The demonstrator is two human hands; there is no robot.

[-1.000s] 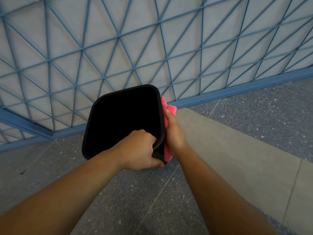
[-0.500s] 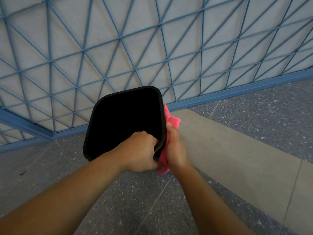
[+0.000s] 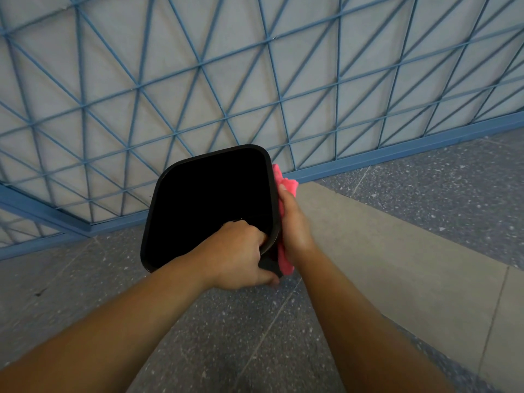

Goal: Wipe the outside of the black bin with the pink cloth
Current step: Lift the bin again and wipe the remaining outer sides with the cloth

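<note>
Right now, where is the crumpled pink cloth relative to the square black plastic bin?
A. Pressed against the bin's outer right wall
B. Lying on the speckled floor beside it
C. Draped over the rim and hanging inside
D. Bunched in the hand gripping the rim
A: the right hand presses the crumpled pink cloth flat against the outer right wall of the square black plastic bin, while the left hand grips the near rim.

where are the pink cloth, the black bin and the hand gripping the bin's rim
pink cloth [image 3: 288, 185]: head view, on its bunched top end above the fingers.
black bin [image 3: 155, 206]: head view, on the left rim.
left hand [image 3: 236, 255]: head view, on the back of the hand.
</note>
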